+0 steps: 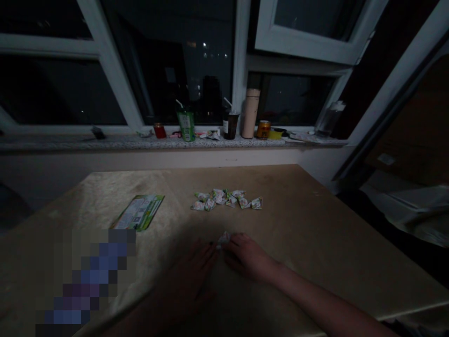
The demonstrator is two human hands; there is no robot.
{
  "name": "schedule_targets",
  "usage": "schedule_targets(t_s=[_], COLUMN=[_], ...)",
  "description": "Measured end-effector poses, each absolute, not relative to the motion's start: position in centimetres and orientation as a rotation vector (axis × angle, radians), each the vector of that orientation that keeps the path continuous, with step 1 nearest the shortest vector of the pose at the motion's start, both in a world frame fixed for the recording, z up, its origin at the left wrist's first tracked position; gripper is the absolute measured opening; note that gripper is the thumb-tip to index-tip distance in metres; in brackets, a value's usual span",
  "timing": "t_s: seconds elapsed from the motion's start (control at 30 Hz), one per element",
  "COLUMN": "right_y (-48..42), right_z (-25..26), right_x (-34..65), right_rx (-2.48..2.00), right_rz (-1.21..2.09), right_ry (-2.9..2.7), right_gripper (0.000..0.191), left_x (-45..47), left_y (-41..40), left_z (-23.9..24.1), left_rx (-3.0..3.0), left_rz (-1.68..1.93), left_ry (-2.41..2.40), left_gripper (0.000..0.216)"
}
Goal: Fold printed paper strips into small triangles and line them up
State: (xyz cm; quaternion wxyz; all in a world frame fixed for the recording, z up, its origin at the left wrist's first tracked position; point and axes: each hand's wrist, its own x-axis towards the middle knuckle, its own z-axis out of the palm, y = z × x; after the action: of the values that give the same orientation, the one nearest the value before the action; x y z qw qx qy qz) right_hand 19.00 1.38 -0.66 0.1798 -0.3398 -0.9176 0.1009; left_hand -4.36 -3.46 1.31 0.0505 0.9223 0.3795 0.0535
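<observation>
A small wrapped candy (pixel 223 239) in a pale wrapper lies on the table between my hands. My right hand (pixel 247 255) has its fingers curled, with thumb and fingertips on the candy's right side. Flat on the tabletop, my left hand (pixel 194 267) has its fingers stretched out, and the fingertips reach the candy's left side. Shadow covers much of that hand. Beyond them is a loose cluster of several wrapped candies (pixel 220 196) in white and green wrappers. To the left lies a flat green and white packet (pixel 140 213).
The table (pixel 298 224) has a smooth tan cover. A blurred-out bluish object (pixel 91 283) lies at the lower left. On the windowsill (pixel 122 142) stand a green cup (pixel 186 124), a dark cup (pixel 230 124), a pale pink flask (pixel 250 114) and an orange can (pixel 264 129).
</observation>
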Motion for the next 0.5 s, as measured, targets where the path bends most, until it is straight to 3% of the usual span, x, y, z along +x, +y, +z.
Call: schedule_targets(t_s=[0.13,0.5], right_y=[1.4,1.1], right_z=[-0.7,0.1], right_x=[19.1,19.3], right_rx=[-0.974,-1.002], right_rz=[0.270,0.260], right_ry=[-2.597,-2.612], right_gripper=[0.024,0.024], left_x=[-4.3,-3.7], left_y=[-4.6,-4.8], left_z=[0.0,0.0], left_rx=[2.825,2.834], left_rz=[0.254,0.309], left_ry=[1.187,1.314], left_gripper=[0.085,0.087])
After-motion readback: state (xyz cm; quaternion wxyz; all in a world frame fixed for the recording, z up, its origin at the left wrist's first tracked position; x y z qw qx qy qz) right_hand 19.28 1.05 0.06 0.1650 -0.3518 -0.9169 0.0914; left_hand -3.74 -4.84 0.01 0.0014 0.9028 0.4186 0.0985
